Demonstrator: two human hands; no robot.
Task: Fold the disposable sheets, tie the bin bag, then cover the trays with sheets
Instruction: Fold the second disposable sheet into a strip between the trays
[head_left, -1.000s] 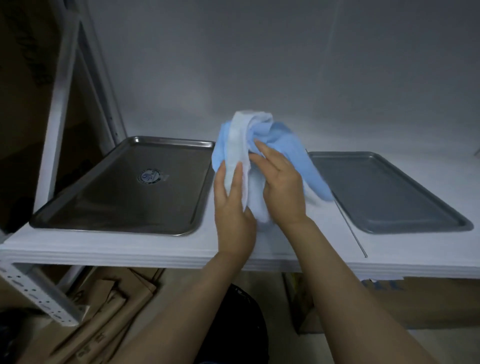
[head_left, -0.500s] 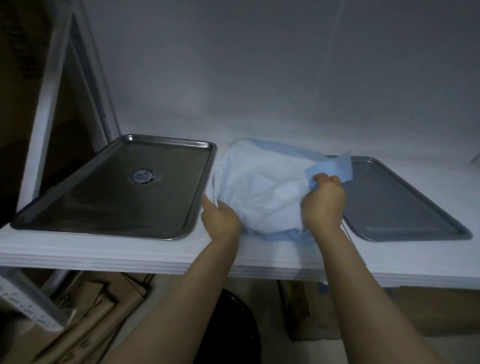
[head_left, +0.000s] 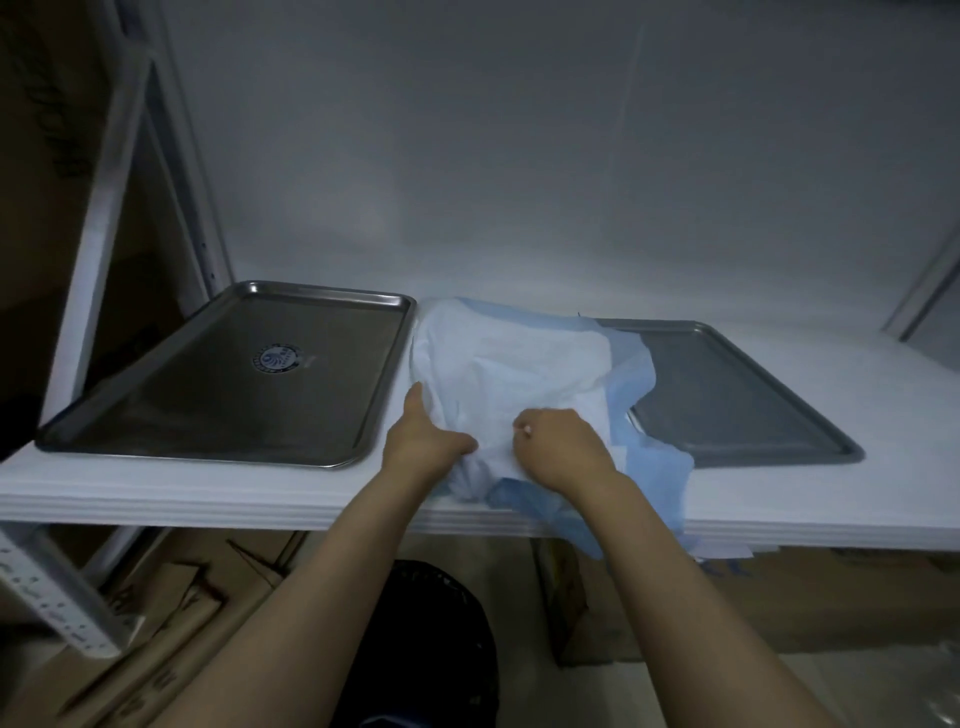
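Note:
A crumpled disposable sheet (head_left: 511, 364), white on one side and blue on the other, lies on the white shelf (head_left: 208, 493) between two trays. Its right part drapes over the left end of the grey tray (head_left: 737, 395), and a blue corner hangs over the shelf's front edge. The shiny steel tray (head_left: 234, 379) on the left is bare. My left hand (head_left: 423, 447) grips the sheet's near left edge. My right hand (head_left: 563, 447) pinches the sheet near its middle front.
A black bin bag (head_left: 431, 639) stands on the floor below the shelf, between my arms. Flattened cardboard (head_left: 156, 623) lies at lower left, cardboard boxes (head_left: 779, 597) under the shelf at right. A white rack upright (head_left: 98, 249) rises at left.
The sheet went from a bundle held up in both hands to spread on the shelf. My right hand came back from the right corner to the sheet's front middle.

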